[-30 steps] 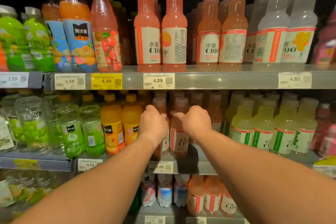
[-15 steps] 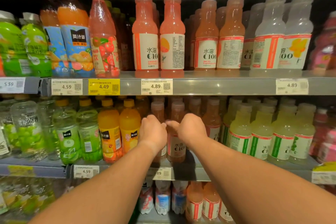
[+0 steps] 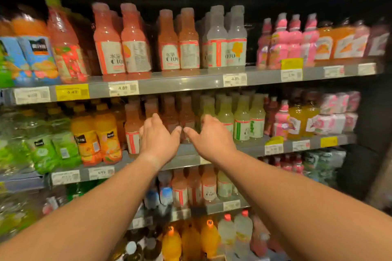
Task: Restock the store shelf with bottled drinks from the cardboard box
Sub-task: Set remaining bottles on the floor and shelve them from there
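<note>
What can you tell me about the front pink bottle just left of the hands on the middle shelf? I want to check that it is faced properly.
The pink bottle stands upright at the front edge of the middle shelf, beside the orange juice bottles. It looks like clear plastic filled with pink drink, with a matching cap and a white label with a red stripe; motion blur hides the print. The left hand hovers beside it, fingers spread; whether they touch is unclear.
</note>
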Tool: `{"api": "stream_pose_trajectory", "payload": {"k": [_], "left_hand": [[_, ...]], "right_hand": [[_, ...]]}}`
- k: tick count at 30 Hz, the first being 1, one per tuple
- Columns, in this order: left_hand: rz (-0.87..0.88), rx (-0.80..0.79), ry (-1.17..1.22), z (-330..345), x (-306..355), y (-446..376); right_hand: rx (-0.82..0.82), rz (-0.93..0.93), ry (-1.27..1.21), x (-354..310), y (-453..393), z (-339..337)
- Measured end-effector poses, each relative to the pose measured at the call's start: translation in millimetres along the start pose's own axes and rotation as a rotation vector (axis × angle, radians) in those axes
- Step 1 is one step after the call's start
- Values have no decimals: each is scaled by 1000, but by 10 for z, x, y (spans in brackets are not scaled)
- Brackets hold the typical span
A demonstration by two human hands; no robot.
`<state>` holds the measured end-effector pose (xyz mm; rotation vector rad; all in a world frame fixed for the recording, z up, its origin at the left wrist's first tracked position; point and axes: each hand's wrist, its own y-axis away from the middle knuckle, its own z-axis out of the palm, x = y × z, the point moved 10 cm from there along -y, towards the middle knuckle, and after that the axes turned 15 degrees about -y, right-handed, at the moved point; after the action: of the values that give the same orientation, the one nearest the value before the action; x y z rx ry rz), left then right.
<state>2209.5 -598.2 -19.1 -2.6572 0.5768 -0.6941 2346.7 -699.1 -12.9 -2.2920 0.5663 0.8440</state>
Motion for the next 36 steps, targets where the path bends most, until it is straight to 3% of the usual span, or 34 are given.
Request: {"api": "stream_pose_trajectory", "payload": {"k": [6, 10, 19, 23, 27, 36], "left_hand": [[139, -85, -21, 410, 620, 662], [197, -196, -47, 1023, 897, 1139], [184, -636, -172, 3336, 839, 2698], [163, -649, -257, 4314, 686, 3187], [19, -940, -124, 5475, 477, 3580], [-323, -911, -122, 7302, -125, 3644]], "right_hand": [[14, 123, 5, 803, 701, -572], [0, 232, 49, 1620, 1188, -656], [-105, 483, 40, 3596, 2143, -70], [-157, 681, 5, 4704, 2547, 398], [-237, 785, 1, 5718, 2815, 938], [-184, 905, -13, 7294, 2815, 2087]]}}
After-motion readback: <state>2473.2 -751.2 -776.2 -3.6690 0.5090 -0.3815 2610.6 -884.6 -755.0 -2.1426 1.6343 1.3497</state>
